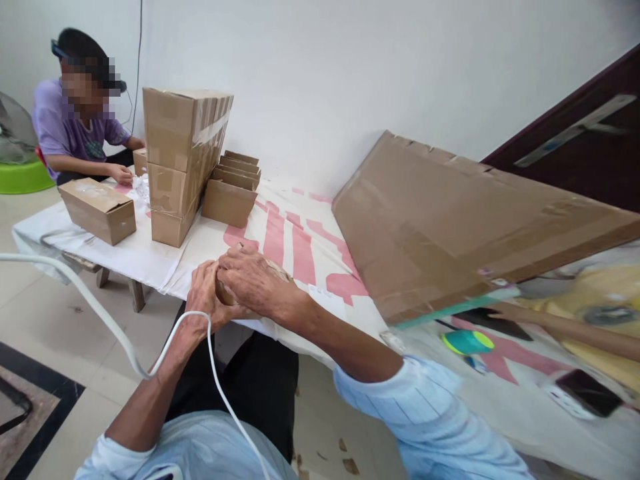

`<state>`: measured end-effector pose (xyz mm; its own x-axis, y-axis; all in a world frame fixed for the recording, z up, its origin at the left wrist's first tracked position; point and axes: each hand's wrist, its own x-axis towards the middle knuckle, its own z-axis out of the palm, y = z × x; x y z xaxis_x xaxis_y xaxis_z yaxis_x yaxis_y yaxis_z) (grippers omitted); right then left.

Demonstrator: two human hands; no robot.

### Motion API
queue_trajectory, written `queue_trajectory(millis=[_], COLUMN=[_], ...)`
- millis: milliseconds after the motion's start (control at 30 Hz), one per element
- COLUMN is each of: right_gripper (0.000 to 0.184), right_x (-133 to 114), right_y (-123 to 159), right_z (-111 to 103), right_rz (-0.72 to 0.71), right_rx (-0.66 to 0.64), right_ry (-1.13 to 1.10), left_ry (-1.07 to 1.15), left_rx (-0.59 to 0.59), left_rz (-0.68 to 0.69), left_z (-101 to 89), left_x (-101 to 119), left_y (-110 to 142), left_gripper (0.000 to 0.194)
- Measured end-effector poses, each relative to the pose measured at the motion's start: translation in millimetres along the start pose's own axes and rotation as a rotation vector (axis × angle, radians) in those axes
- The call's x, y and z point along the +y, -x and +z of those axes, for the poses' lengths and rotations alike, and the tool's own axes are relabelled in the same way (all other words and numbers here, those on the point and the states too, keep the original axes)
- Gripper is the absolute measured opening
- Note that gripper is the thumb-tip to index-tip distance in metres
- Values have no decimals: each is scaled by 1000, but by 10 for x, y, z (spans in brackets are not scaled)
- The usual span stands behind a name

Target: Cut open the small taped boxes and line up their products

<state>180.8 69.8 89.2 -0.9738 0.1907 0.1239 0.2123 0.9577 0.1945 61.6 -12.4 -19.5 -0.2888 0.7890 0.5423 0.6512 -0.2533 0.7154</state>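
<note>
Left hand (204, 293) and right hand (256, 279) are clasping between them a cardboard box (225, 294), likely light, stiff, best gripped by its sides.

Worn on the head, the only view looks forward and down, from close above the lap (267, 387) at seven o'clock, across the table (303, 250) toward the wall (300, 73) at twelve o'clock.
</note>
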Motion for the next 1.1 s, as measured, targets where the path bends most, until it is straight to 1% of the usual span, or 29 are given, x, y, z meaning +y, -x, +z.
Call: queue_trajectory(millis=[67, 133, 233, 300, 367, 433, 500, 533, 600, 700, 800, 867, 933, 1000, 1100], right_gripper=[12, 14, 16, 17, 18, 19, 18, 21, 31, 46, 52, 51, 47, 43, 40], right_x=[-17, -11, 41, 91, 138, 179, 216, 235, 278, 366, 517, 662, 827, 986, 1160], right_y=[2, 7, 21, 39, 73, 129, 206, 249, 338, 469, 626, 777, 983, 1240, 1671], right_z=[-62, -78, -16, 33, 36, -23, -117, -163, -222, -183, 19, 239, 519, 841, 1315], right_rz=[4, -7, -22, 1, 44, 105, 190, 240, 336, 424, 490, 563, 665, 794, 998], right_rx=[-46, -55, -12, 55, 173, 308, 404, 430, 462, 533, 641, 730, 805, 830, 774], right_ry=[40, 54, 0, -105, -300, -576, -872, -1005, -1211, -1372, -1397, -1340, -1227, -1078, -830], left_ry=[1, -3, -15, -22, -22, -12, -3, -1, 0, 9, 21, 28, 49, 78, 122], left_rx=[3, 11, 22, 16, -9, -38, -50, -47, -28, -11, -20, -35, -52, -65, -74], left_rz=[-7, -13, -23, -30, -43, -60, -66, -62, -51, -49, -85, -122, -162, -204, -256], left_z=[1, 10, 17, 2, -30, -67, -98, -110, -125, -150, -193, -231, -269, -306, -355], left_x=[13, 25, 42, 53, 58, 51, 24, 4, -48, -142, -240, -305, -366, -424, -505], left_y=[-3, -11, -26, -35, -41, -47, -56, -62, -79, -113, -150, -173, -195, -218, -261], left_gripper=[97, 94, 94, 96, 96, 97, 100, 103, 106, 103, 101, 103, 105, 107, 111])
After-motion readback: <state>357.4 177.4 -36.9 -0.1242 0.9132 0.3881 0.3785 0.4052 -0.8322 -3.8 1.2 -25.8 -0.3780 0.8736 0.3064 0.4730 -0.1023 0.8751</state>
